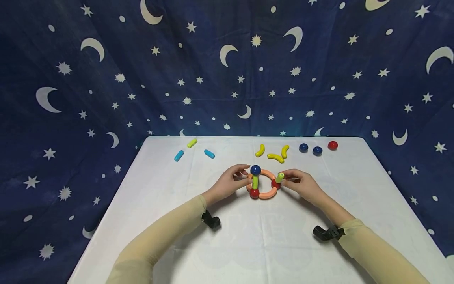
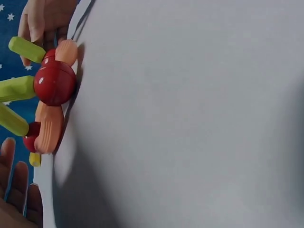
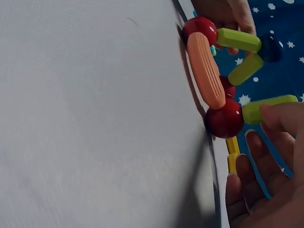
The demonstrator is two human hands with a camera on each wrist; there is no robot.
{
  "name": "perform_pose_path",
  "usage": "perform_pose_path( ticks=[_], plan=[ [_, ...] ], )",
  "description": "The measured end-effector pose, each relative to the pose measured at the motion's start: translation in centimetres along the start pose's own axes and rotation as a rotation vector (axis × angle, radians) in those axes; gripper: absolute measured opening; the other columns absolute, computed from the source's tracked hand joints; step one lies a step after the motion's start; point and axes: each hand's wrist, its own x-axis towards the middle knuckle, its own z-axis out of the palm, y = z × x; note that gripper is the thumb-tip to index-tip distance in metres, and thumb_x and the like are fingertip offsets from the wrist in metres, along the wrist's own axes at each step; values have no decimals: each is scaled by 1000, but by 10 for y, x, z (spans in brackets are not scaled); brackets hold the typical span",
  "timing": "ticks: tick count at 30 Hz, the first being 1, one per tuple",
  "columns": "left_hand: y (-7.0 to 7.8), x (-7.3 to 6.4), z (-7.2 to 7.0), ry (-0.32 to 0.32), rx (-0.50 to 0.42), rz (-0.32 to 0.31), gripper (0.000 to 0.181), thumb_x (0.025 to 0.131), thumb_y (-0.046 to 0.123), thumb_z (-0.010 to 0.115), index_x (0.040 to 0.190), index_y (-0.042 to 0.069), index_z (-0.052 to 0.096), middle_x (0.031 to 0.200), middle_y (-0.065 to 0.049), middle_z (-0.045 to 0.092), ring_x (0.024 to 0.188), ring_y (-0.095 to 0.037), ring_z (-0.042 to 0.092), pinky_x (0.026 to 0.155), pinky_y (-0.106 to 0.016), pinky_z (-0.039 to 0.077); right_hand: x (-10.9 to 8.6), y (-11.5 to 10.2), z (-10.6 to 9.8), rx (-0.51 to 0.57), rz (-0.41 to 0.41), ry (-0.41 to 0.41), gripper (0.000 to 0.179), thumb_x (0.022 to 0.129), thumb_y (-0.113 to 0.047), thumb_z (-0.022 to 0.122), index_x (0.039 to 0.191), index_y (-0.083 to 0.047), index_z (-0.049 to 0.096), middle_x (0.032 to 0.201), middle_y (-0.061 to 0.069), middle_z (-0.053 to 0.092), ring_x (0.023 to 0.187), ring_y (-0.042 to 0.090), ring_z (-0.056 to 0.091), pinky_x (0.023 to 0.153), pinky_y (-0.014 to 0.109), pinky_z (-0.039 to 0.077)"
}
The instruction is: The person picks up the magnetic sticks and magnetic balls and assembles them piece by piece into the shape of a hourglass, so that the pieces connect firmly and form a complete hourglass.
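Between the hands lies a toy build: peach curved pieces (image 1: 268, 194) join red balls (image 1: 254, 193) in a ring. A light-green rod (image 1: 255, 182) stands on the front red ball, topped by a dark-blue ball (image 1: 255, 170). In the right wrist view a second green rod (image 3: 246, 69) slants up to that blue ball. My left hand (image 1: 228, 184) is at the ring's left, thumb touching the front rod, fingers extended. My right hand (image 1: 302, 186) pinches the right green rod (image 3: 254, 111) near its red ball (image 3: 225, 118); its other fingers are spread.
At the back left lie two blue rods (image 1: 179, 156) and a green rod (image 1: 192, 143). Yellow curved pieces (image 1: 275, 158) are behind the ring. Farther right sit two dark-blue balls (image 1: 317, 151) and a red ball (image 1: 332, 145). A starry curtain hangs behind the white table (image 1: 227, 244).
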Motion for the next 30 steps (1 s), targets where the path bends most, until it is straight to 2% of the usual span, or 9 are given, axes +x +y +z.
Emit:
perform_pose_path(
  ticks=[5, 10, 15, 19, 23, 30],
  plan=[
    [2, 5, 4, 1, 2, 52, 54, 96, 46, 71, 145, 28, 57, 136, 3, 56, 122, -19, 54, 102, -38, 46, 2, -2, 9, -50, -1, 23, 40, 92, -29, 79, 123, -7, 69, 115, 8, 69, 99, 24, 62, 83, 33, 52],
    [4, 8, 7, 31, -49, 84, 44, 98, 39, 71, 138, 22, 65, 133, 2, 56, 123, -24, 54, 103, -38, 47, 7, -6, 15, -99, -34, 26, 37, 92, -29, 79, 121, -9, 71, 117, 6, 69, 108, 26, 63, 90, 40, 52],
    [5, 12, 9, 51, -52, 100, 40, 97, 36, 72, 134, 21, 68, 129, 3, 58, 119, -21, 55, 102, -38, 48, 12, -10, 19, -101, -71, 11, 35, 92, -28, 79, 120, -7, 72, 116, 6, 69, 108, 28, 64, 91, 42, 53],
    [7, 14, 10, 49, -55, 109, 37, 97, 36, 73, 132, 23, 69, 126, 6, 60, 119, -20, 55, 101, -38, 47, 15, -13, 22, -94, -76, -3, 35, 92, -27, 79, 121, -8, 73, 116, 5, 68, 109, 26, 62, 92, 43, 52],
    [8, 16, 11, 44, -49, 113, 36, 97, 34, 73, 131, 22, 70, 125, 7, 60, 123, -25, 54, 100, -38, 46, 16, -16, 25, -98, -71, -8, 33, 92, -26, 79, 121, -10, 73, 116, 4, 68, 110, 25, 61, 94, 45, 52],
    [14, 17, 13, 47, 11, 92, 41, 95, 41, 74, 132, 23, 70, 129, 7, 59, 127, -24, 48, 100, -37, 45, 17, -16, 26, -94, -58, -15, 33, 93, -27, 78, 121, -10, 73, 116, 4, 67, 112, 25, 60, 97, 46, 52]
  ],
)
